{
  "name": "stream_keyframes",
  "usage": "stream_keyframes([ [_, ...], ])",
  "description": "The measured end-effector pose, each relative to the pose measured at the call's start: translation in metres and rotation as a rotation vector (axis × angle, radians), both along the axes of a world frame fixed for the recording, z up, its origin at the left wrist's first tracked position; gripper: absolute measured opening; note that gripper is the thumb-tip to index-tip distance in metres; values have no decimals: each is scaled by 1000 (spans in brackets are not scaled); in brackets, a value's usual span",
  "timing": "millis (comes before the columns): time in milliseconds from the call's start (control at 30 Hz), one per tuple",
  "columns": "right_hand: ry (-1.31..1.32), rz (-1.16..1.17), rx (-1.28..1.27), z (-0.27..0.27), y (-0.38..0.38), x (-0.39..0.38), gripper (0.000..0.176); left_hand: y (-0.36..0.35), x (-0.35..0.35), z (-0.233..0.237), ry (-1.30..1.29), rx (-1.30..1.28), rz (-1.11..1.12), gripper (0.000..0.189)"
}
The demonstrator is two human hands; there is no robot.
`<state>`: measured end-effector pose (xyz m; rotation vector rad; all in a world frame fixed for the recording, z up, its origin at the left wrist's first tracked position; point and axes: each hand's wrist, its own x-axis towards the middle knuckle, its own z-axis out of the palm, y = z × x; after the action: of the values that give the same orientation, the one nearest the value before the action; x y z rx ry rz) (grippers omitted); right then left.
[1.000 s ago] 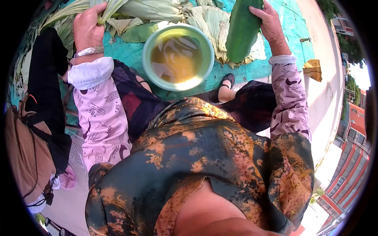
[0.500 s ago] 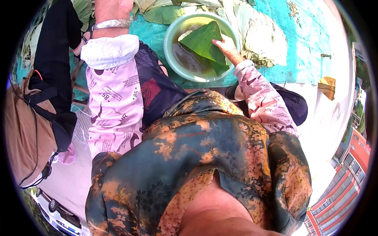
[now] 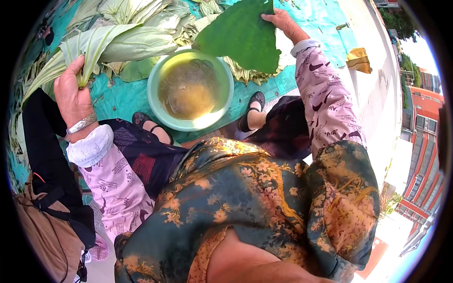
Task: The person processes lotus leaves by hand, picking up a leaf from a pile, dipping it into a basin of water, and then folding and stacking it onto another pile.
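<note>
My left hand (image 3: 73, 92) grips a bunched, pale green lotus leaf (image 3: 134, 45) by its gathered stem end, left of the basin. With fingers and thumb, my right hand (image 3: 286, 24) pinches the edge of a dark green lotus leaf (image 3: 243, 37), which hangs beyond the basin's upper right rim. Between my hands stands a light green plastic basin (image 3: 153, 96) on the ground, holding murky, yellowish-brown water (image 3: 188, 92).
More pale, wilted leaves (image 3: 118, 12) are heaped on the turquoise sheet (image 3: 111, 101) behind and left of the basin. My shoes (image 3: 257, 100) flank the basin. A person in black trousers (image 3: 45, 137) is close on my left. A brown scrap (image 3: 358, 60) lies at the right.
The dark green leaf has come up out of the basin, to the right and away. My left hand has come lower and leftward, and now shows a pale leaf in its grip.
</note>
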<state>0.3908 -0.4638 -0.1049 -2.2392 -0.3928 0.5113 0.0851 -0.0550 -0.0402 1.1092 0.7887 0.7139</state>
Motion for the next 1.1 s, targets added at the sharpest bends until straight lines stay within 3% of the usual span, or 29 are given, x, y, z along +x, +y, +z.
stream_keyframes([
  [67, -285, -78, -33, -8, -43, 53, 23, -4, -1, 1, 12, 17, -2, 22],
  [100, -400, -69, 188, 16, -36, 42, 22, -3, -1, -1, 17, 20, -6, 22],
  [133, -455, -256, 62, 19, -49, 59, 17, -2, -1, -2, 23, 23, -10, 22],
  [167, -602, -386, -453, 22, -62, 80, 21, -2, 0, -4, 53, 32, -2, 22],
  [200, -563, -402, 76, 13, -73, 89, 29, -2, 0, -4, 60, 39, -18, 23],
  [267, -728, -294, -103, 8, -91, 98, 24, -2, -1, -4, 80, 51, -48, 24],
  [333, -1081, -210, -258, 19, -88, 69, 18, 7, -15, 0, 62, 128, -93, 24],
  [367, -879, -245, -216, 22, -76, 35, 22, 7, -16, 2, 39, 101, -98, 24],
  [467, -917, 39, -392, -54, -104, 11, 31, 9, -12, 4, -1, 51, -100, 24],
  [533, -490, 301, -1042, -103, -130, 3, 24, 4, -3, 2, 9, 31, -112, 24],
  [567, -539, 420, -1093, -113, -135, -16, 29, 1, -1, 3, 18, 29, -118, 23],
  [600, -355, 414, -1123, -108, -128, -32, 37, -2, -1, 4, 25, 25, -118, 23],
  [667, -619, 407, -1012, -131, -140, -49, 45, -4, -1, 8, 39, 36, -124, 25],
  [700, -492, 403, -1042, -135, -141, -51, 45, -5, -2, 9, 43, 47, -142, 25],
  [1000, -459, 422, -1206, -141, -134, -64, 58, 0, 5, 6, 26, 60, -115, 26],
  [1033, -456, 421, -1200, -149, -135, -62, 58, -1, 4, 8, 15, 57, -92, 25],
  [1067, -520, 429, -1226, -160, -140, -63, 40, -6, -2, 15, -20, -22, -223, 20],
  [1100, -538, 428, -1054, -175, -151, -57, 37, 1, -3, 3, 15, 33, -188, 15],
])
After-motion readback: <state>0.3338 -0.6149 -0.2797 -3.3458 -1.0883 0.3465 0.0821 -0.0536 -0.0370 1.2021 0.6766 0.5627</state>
